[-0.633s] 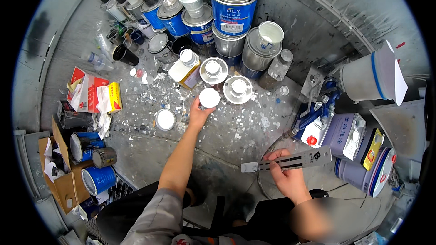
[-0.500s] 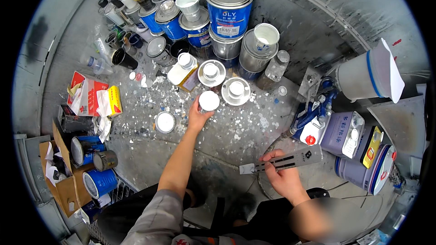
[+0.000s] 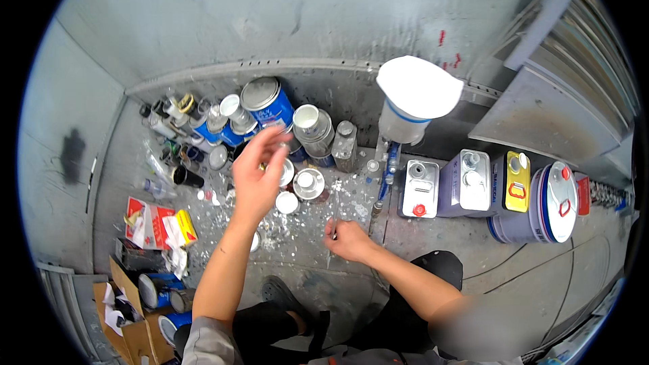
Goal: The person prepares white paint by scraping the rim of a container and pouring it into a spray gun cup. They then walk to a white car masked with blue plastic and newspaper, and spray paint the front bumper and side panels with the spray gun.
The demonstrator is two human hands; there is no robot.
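White-capped tin (image 3: pixel 309 184) stands upright on the spotted grey surface (image 3: pixel 355 196); all places are noted from it. Right hand (image 3: pixel 350 240), nearer the wearer and to the tin's right, has thumb and fingers clamped on a thin strip (image 3: pixel 329 261), which shows nearly edge-on. Left hand (image 3: pixel 258 172) is raised to the tin's left, fingers curved, thumb apart from them. White cup (image 3: pixel 287 203) sits just beside the tin, on its near left; contact cannot be told. Clear bottle (image 3: pixel 345 146) is upright, behind and right of the tin; blue can (image 3: pixel 268 101) is behind and left. Spray gun (image 3: pixel 389 165) is to the tin's right, white sheet (image 3: pixel 419 86) over its cup. Red box (image 3: pixel 157 216) lies well left of the tin.
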